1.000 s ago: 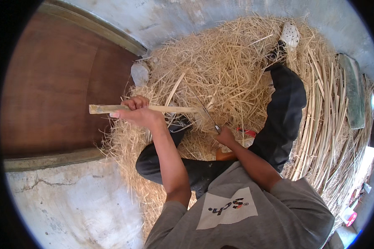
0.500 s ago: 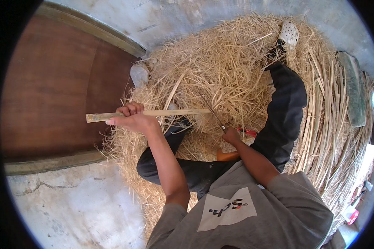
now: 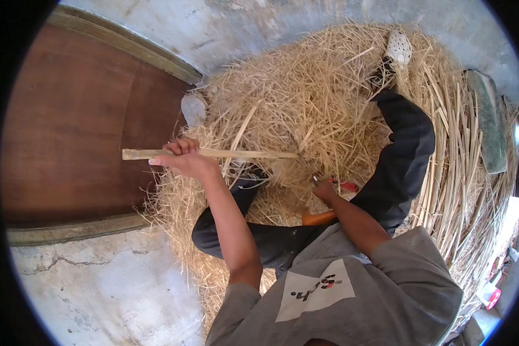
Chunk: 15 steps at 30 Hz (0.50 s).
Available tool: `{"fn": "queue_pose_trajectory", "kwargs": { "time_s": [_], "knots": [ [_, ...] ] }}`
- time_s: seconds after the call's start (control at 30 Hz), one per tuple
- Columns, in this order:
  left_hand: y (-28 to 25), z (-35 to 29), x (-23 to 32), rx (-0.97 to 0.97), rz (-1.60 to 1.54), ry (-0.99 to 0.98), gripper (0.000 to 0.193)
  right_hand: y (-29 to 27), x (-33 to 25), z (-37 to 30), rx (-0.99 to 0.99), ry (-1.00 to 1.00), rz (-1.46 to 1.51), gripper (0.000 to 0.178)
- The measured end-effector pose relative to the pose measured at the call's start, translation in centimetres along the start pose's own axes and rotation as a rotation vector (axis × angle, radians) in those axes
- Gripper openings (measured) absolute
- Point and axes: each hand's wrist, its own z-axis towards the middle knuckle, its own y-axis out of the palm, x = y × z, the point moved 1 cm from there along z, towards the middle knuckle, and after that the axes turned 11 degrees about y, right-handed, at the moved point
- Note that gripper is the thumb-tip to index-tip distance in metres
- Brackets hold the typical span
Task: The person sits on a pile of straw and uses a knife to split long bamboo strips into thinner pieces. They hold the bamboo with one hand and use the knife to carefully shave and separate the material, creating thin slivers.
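Observation:
My left hand [image 3: 184, 161] is closed around a long pale strip of split bamboo or wood [image 3: 248, 154], held roughly level across the view. One squared end sticks out to the left past my fingers; the thinner end reaches right over the straw. In my right hand [image 3: 325, 191], fingers wrapped round its handle, is a knife [image 3: 316, 180]. Its slim blade is smeared and hard to see now, but it points up toward the strip's right end. Whether blade and strip touch, I cannot tell.
Straw-like shavings [image 3: 305, 92] heap around my bent legs. Long split strips [image 3: 452, 155] lie in a bundle at right, beside a green slab-like thing [image 3: 490, 124]. A red object [image 3: 346, 185] lies past my right wrist. Brown door [image 3: 69, 127] at left, plastered wall [image 3: 271, 26] ahead.
The strip's left end has risen slightly and its right end has shifted a little right. My right hand has moved slightly right and down with the knife, whose blade was clearly visible before.

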Motion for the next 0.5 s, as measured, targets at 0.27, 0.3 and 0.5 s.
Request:
{"fn": "queue_pose_trajectory", "kwargs": {
  "time_s": [0.27, 0.3, 0.5],
  "knots": [
    [-3.7, -5.9, -6.7, -0.173, 0.045, -0.097, 0.059, -0.1, -3.7, -3.7, 0.137, -0.23, 0.108, 0.03],
    [-3.7, -6.6, -6.8, -0.14, 0.028, -0.132, 0.059, 0.2, -3.6, -3.5, 0.157, -0.295, 0.091, 0.029],
    [-2.0, -5.9, -5.1, -0.038, 0.09, -0.04, 0.062, 0.3, -4.9, -3.4, 0.168, -0.389, 0.035, 0.028]
  ]
}}
